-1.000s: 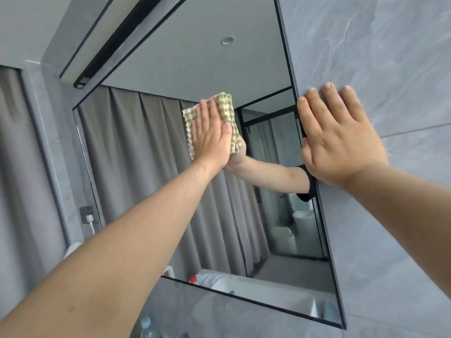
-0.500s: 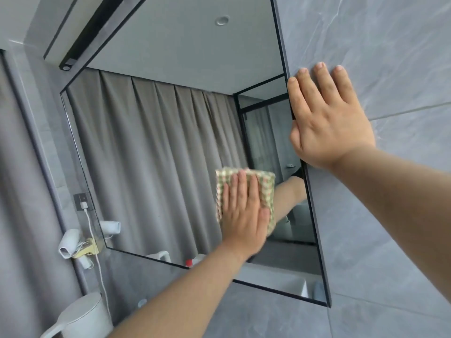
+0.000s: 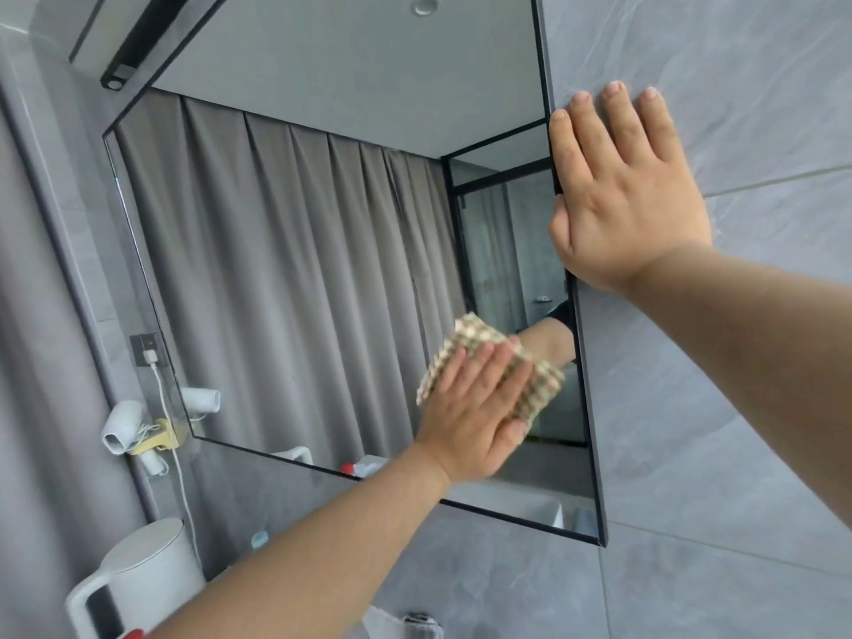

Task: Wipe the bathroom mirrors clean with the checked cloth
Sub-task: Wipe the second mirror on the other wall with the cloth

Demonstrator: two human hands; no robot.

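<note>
The left hand (image 3: 475, 410) lies flat with straight fingers close together, its grip pressing the checked cloth (image 3: 495, 362) against the mirror (image 3: 295, 251) rather than curling round it. The cloth sits low on the glass near the mirror's right edge, folded into a rough pad whose long axis runs from upper left down to lower right; its upper corner points up and left, and its lower right part sticks out past the fingertips. The fingers point up and to the right, across the cloth, and the forearm reaches in from the lower left, crossing the mirror's bottom edge.

The right hand (image 3: 622, 191) is spread open, palm flat on the grey wall tile (image 3: 737, 408) just beside the mirror, with the thumb side overlapping the dark right frame edge (nothing is held in it). Its fingers point upward, and its forearm comes in from the right.

The mirror reflects grey curtains, a ceiling and the person's own arm behind the cloth. Left of the mirror, a wall socket (image 3: 146, 350) carries a white plug with a cable hanging down. Below it a white hair dryer (image 3: 121, 424) rests in a yellow holder. At the bottom left stands a white kettle (image 3: 133, 578), well apart from the cloth. Nothing lies between the cloth and the glass around it.
</note>
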